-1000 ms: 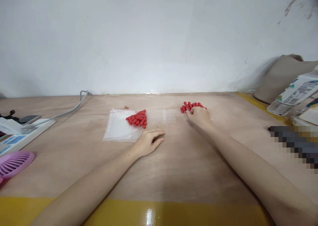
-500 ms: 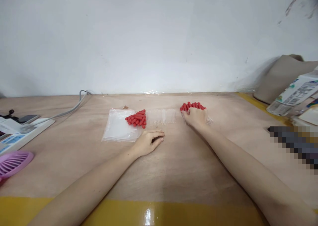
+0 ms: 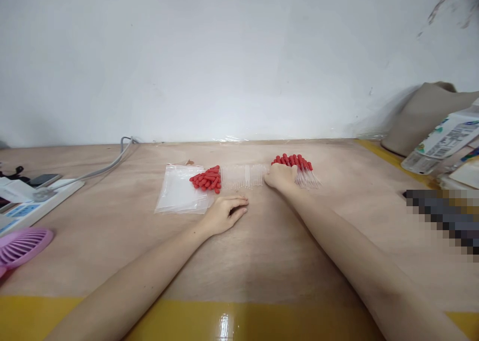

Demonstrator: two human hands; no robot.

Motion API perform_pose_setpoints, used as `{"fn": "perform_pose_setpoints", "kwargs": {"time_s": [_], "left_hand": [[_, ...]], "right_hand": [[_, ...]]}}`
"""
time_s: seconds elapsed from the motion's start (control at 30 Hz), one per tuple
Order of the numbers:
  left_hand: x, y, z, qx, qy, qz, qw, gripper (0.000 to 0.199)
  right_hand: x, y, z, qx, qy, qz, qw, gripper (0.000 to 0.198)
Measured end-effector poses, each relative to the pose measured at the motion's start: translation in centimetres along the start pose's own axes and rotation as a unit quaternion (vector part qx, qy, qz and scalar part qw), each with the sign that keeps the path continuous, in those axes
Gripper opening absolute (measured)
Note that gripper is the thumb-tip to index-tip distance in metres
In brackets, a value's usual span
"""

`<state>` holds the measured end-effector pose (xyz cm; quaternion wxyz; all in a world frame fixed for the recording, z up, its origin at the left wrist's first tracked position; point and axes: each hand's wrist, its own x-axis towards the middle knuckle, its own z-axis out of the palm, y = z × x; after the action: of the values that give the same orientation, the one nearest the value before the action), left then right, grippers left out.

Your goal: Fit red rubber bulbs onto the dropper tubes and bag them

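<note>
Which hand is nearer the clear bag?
Left: the left hand is beside the clear bag, at its near right corner; the right hand is beyond the clear tubes.

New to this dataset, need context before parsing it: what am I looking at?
No machine here: one person's bare hands, seen from a head-worn camera looking forward and down. On the wooden table lie clear bags, a pile of red pieces, a row of clear tubes and a red-topped group. The left hand rests empty on the wood. The right hand is between the row and the group; its curled fingers hide whether it holds anything.
</note>
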<state>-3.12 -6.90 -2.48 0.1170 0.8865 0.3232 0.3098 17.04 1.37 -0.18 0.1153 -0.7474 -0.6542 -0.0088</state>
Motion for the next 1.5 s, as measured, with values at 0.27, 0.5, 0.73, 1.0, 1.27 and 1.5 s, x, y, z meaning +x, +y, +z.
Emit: {"fn": "perform_pose_setpoints", "kwargs": {"time_s": [0.27,0.5,0.73,1.0,1.27,1.5], "left_hand": [[0.0,-0.1,-1.0,0.177,0.101,-0.030,0.979,0.015],[0.1,-2.6,-3.9,0.407,0.179,-0.141,0.885,0.020],[0.1,-3.3,-3.9,0.423,0.159,-0.151,0.879,0.022],[0.2,-3.6,-3.9,0.412,0.166,-0.161,0.881,0.019],[0.2,-0.3,-2.7,0.260,0.176,-0.041,0.948,0.014],[-0.2,1.5,-0.2,0.085,0.051,-0.025,0.995,0.008]], "right_hand": [[-2.2,0.2,0.0,-0.031,0.054,-0.064,0.996,0.025],[-6.8,4.2,0.8,0.058,0.166,-0.303,0.937,0.024],[-8.5,6.0,1.6,0.229,0.179,-0.371,0.882,0.024],[-8.5,5.6,1.1,0.213,0.193,-0.387,0.876,0.028],[-8.5,5.7,1.1,0.240,0.173,-0.372,0.880,0.022],[-8.7,5.8,1.2,0.217,0.154,-0.388,0.882,0.021]]}}
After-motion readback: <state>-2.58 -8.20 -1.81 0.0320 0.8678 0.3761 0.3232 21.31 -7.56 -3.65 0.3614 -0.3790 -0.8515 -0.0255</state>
